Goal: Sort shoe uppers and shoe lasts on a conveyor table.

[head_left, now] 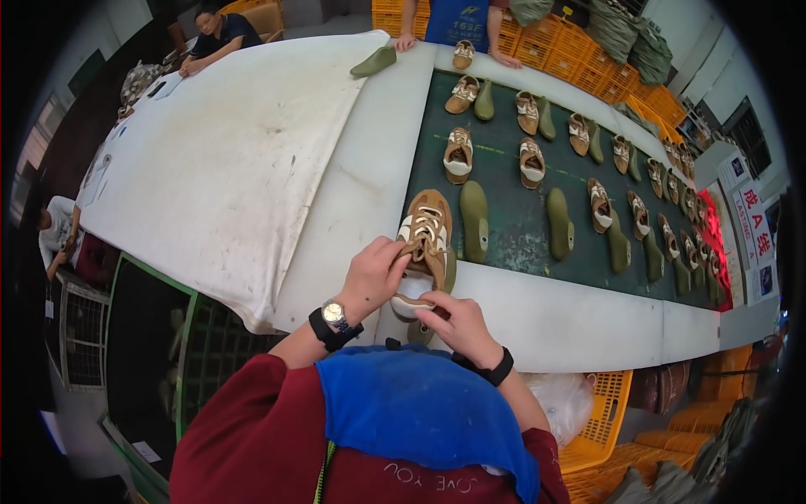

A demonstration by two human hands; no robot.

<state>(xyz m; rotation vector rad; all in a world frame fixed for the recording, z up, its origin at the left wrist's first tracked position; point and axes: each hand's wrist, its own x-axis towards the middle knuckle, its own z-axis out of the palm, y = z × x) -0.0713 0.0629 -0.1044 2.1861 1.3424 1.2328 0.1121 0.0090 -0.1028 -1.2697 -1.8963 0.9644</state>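
Observation:
A brown and white lace-up shoe upper (426,227) lies in front of me at the near left corner of the green surface, toe pointing away. My left hand (374,273) grips its opening on the left side, fingers closed on the edge. With thumb and fingers my right hand (460,323) pinches the pale heel edge. The opening is spread between the hands and shows a light inside. Part of a green shoe last (452,270) peeks out beside the upper. Another green shoe last (474,220) lies just to its right. My fingertips are partly hidden by the upper.
The green conveyor belt (512,223) carries several shoe uppers and lasts in rows to the right. A white cloth (227,168) covers the table at left. A lone last (374,62) lies far off. A co-worker's hands (405,42) rest at the far edge. An orange crate (600,420) stands at lower right.

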